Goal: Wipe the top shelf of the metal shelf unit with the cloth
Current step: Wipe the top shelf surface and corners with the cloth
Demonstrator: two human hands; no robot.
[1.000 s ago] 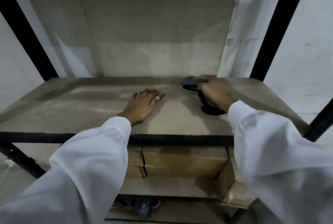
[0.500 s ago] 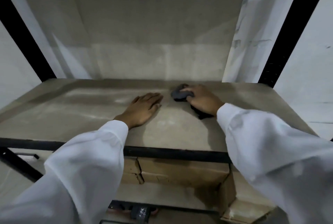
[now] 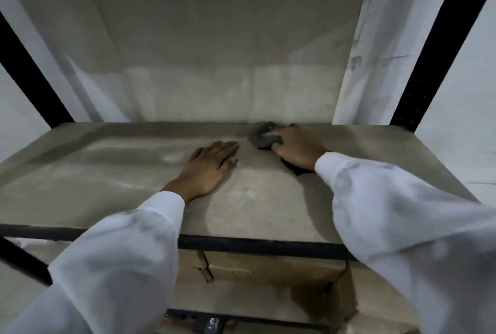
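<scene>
The top shelf (image 3: 107,172) is a dusty beige board in a black metal frame, with pale dust streaks on its left half. My right hand (image 3: 295,149) presses a dark grey cloth (image 3: 261,136) onto the board near the back edge, right of centre; part of the cloth shows under my wrist. My left hand (image 3: 208,168) lies flat on the shelf with fingers spread, just left of the cloth and holding nothing. Both arms wear white sleeves.
Black uprights stand at the back left (image 3: 29,75) and back right (image 3: 434,43). A black front rail (image 3: 255,243) edges the shelf. A cardboard sheet (image 3: 214,51) covers the wall behind. Cardboard boxes (image 3: 268,274) sit on the shelf below.
My right hand has slid the cloth leftward and toward the back edge of the shelf. The left hand has stayed flat in place.
</scene>
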